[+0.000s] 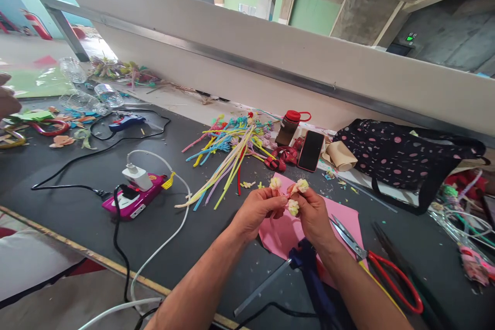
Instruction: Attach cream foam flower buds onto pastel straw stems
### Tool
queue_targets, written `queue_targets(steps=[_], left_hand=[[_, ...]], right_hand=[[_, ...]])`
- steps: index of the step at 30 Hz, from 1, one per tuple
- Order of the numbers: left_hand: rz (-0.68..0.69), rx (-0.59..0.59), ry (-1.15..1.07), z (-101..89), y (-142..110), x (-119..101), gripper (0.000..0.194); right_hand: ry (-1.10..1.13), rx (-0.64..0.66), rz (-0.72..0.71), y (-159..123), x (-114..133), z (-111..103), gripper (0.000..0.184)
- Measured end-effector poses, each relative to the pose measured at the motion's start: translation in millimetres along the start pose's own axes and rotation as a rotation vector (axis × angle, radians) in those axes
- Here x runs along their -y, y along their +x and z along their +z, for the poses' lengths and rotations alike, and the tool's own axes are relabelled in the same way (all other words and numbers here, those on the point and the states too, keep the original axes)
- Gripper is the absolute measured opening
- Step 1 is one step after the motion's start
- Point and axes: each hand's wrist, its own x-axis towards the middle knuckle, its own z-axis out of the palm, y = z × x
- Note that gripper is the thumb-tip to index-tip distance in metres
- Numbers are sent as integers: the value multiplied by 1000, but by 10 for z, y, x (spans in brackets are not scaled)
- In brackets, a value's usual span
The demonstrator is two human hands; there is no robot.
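Observation:
My left hand (256,211) and my right hand (314,216) meet over a pink sheet (346,212), fingertips pinched together. Between them is a small fluffy pipe-cleaner flower (293,208) with pale yellow puffs and some pink; the fingers cover part of it. Beneath my right forearm lies a dark blue glue gun (309,273), a clear glue stick (263,287) jutting from its back. Scissors with red handles (390,273) rest to the right, blades on the pink sheet. Beyond my left hand spreads a pile of coloured pipe cleaners (228,165).
A magenta power strip (149,198) with a white plug and trailing cables sits left. Along the back are a dark bottle (286,129), a phone (311,150), a tape roll (342,155) and a patterned black bag (398,160). Another person's hand (7,98) shows at far left.

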Motion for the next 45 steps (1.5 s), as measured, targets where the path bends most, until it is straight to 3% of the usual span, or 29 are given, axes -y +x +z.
queue_targets(steps=[13,19,21,24,27,29,33,39,45], left_hand=[[133,-135,99,66,-18,3,22],[233,-199,64,71,-21,1,16],[263,-235,41,57,-13,3,14],[283,-275,78,25,2,19,13],[306,-303,219,-5,12,49,14],[320,-329,357,-15,13,66,15],[332,-396,611,-6,13,71,15],[336,-478,791,19,13,80,14],[372,-394,877,23,-2,106,8]], right_hand=[[-32,34,-10,8,56,-3,15],[-245,78,22,3,131,-8,16],[-385,112,-40,-12,181,-7,14],[-666,147,-273,-38,248,-24,12],[-955,177,-524,-57,289,-71,16],[-1096,211,-617,-65,310,-103,17],[-1249,240,-705,-83,349,-129,16],[-1452,212,-799,-135,394,-91,17],[-1566,184,-781,-136,498,-77,21]])
